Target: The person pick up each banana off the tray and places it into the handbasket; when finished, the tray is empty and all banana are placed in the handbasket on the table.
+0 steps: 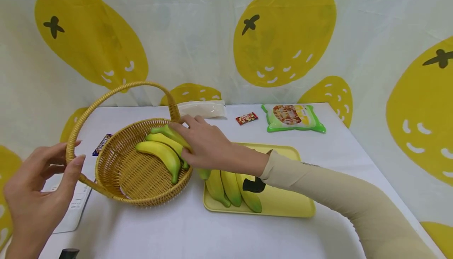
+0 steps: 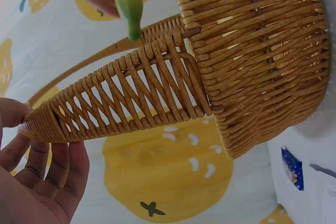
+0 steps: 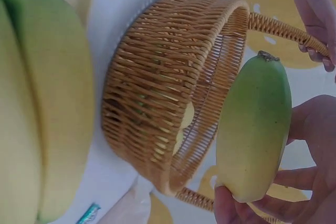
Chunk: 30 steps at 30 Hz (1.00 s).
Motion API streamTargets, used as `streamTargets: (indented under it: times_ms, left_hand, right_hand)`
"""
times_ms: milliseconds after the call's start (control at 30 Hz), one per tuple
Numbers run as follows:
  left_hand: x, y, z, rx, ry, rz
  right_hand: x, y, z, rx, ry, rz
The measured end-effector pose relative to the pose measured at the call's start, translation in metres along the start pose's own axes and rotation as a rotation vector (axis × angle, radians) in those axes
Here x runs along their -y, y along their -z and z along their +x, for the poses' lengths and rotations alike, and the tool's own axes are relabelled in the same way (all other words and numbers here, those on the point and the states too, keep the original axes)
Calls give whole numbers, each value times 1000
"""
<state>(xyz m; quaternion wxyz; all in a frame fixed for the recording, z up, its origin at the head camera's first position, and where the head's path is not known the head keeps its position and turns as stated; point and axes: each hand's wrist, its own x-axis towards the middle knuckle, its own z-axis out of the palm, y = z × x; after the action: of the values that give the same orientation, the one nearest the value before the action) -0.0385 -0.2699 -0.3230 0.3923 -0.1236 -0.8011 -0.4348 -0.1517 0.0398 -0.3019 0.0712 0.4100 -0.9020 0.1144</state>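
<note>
My left hand grips the arched handle of a round wicker basket between thumb and fingers. Two yellow bananas with green ends lie inside, toward the basket's right side. Over that right rim, my right hand holds another banana, greenish at one end, fingers and thumb around it. Beside the basket stands a yellow tray, where several bananas lie side by side at its left end, partly under my right forearm.
Behind the basket lies a whitish packet. Farther right are a small red packet and a green-edged bag. A dark blue packet sits left of the basket, near a white printed sheet-like item. A fruit-patterned curtain hangs behind the table.
</note>
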Motion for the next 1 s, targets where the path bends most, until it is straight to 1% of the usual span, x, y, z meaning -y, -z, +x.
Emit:
streamTargets:
  times_ms: [67, 233, 400, 500, 633, 767, 867, 1000]
  left_hand:
    - [-1, 0, 0, 2, 9, 12]
    - [-1, 0, 1, 2, 13, 7]
    - [1, 0, 0, 4, 9, 13]
    - [2, 0, 0, 6, 14, 28]
    - [2, 0, -1, 4, 14, 25]
    - [1, 1, -1, 1, 14, 8]
    - [-1, 1, -1, 4, 5, -17]
    - [-3, 1, 0, 12, -4, -20]
  right_hand:
    - [4, -3, 9, 13, 14, -9]
    - [13, -13, 28, 53, 28, -18]
    - [23, -26, 44, 109, 25, -32]
    - [29, -33, 53, 148, 16, -56]
    - [39, -41, 65, 201, 2, -88]
    - [48, -49, 75, 243, -14, -97]
    - [54, -54, 79, 259, -15, -97]
    - [60, -62, 83, 275, -13, -104]
